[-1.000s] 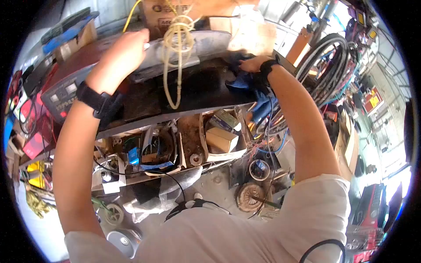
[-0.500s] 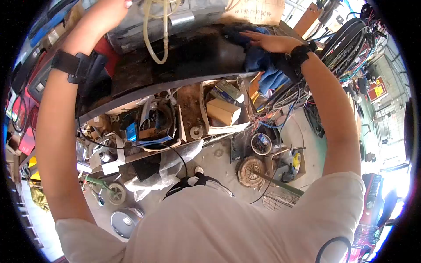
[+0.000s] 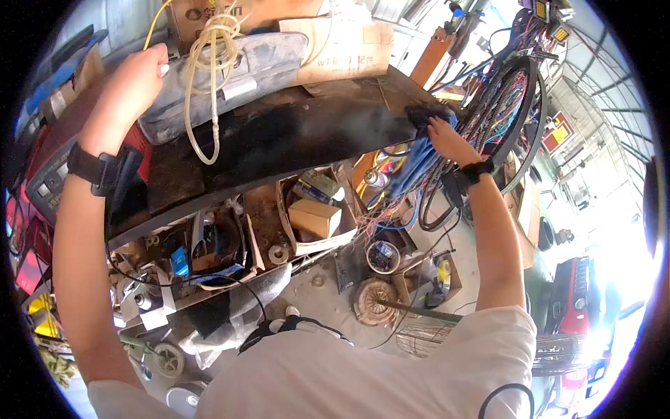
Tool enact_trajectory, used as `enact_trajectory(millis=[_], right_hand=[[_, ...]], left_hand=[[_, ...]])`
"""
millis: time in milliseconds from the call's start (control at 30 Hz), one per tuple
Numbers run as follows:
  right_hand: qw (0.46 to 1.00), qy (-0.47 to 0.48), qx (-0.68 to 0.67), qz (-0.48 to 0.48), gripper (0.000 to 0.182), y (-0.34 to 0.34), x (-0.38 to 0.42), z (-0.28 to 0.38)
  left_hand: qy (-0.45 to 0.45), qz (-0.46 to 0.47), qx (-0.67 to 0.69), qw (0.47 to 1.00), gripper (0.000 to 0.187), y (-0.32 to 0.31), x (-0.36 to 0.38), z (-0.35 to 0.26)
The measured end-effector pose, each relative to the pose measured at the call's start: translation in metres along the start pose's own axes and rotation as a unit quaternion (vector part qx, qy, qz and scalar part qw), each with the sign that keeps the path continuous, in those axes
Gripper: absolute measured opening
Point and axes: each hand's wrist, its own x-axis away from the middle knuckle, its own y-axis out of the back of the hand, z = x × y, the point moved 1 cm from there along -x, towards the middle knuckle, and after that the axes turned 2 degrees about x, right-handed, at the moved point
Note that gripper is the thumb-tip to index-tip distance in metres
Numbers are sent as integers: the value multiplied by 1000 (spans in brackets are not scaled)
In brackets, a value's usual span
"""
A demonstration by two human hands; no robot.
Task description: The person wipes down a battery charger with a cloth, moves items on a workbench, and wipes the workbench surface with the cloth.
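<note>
My right hand (image 3: pixel 450 140) is closed on a blue cloth (image 3: pixel 419 164) at the right end of a dark workbench (image 3: pixel 314 122). The cloth hangs over the bench's front edge, and its darker upper part lies on top. At the upper left, my left hand (image 3: pixel 136 84) has its fingers curled, with a small white spot showing at the fingertips. What it holds, if anything, I cannot make out. Beside it stand a dusty grey case (image 3: pixel 262 59) and a coiled clear hose (image 3: pixel 216 63). A thin yellow line (image 3: pixel 157 24) runs down close behind that hand.
Cardboard boxes (image 3: pixel 349 52) stand at the bench's back. Bundled cables and black loops (image 3: pixel 520 112) hang at the right. On the shelf below is an open carton (image 3: pixel 342 234) with smaller boxes. A round metal disc (image 3: pixel 375 302) and a bucket (image 3: pixel 383 257) are on the floor.
My right hand has moved right along the bench with the blue cloth, its fingers now more curled. The view has shifted, bringing my whole left hand and more of the bench's back into sight.
</note>
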Motion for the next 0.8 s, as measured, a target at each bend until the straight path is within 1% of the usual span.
enact_trajectory(millis=[33, 67, 167, 200, 300, 433, 467, 567, 600, 633, 700, 800], right_hand=[[996, 18, 91, 0, 44, -23, 0, -22], [1000, -14, -14, -22, 47, -45, -6, -41], [991, -66, 115, -28, 51, -57, -24, -49], [985, -154, 70, 16, 54, -32, -26, -30], [979, -184, -14, 85, 56, -1, -38, -21], [966, -212, 70, 127, 55, -5, -61, -30], [958, -230, 87, 150, 55, -8, -69, -32], [941, -262, 115, 178, 67, -22, -97, -45], [932, -268, 93, 227, 74, -6, -102, -41], [930, -265, 98, 237, 71, -8, -110, -44], [924, -257, 112, 259, 63, -18, -121, -53], [939, -227, 73, 248, 67, -32, -138, -68]], left_hand=[[-7, 1, 14, 1000, 8, -2, 1, 3], [-15, 1, 25, 1000, 8, -3, 0, 6], [-17, 17, 30, 999, 9, 3, -3, 5], [-12, 26, 28, 999, 9, 4, -3, 3], [3, 17, 47, 999, 9, 6, 4, -5], [-18, 21, 52, 998, 8, 13, 15, -20], [-21, 23, 56, 998, 8, 13, 17, -22], [-20, 28, 64, 997, 7, 15, 23, -30], [-12, 26, 64, 998, 7, 16, 26, -34], [-3, 24, 66, 998, 7, 17, 27, -36], [-16, 18, 69, 997, 7, 17, 28, -37], [-36, 0, 61, 997, 7, 12, 29, -35]])
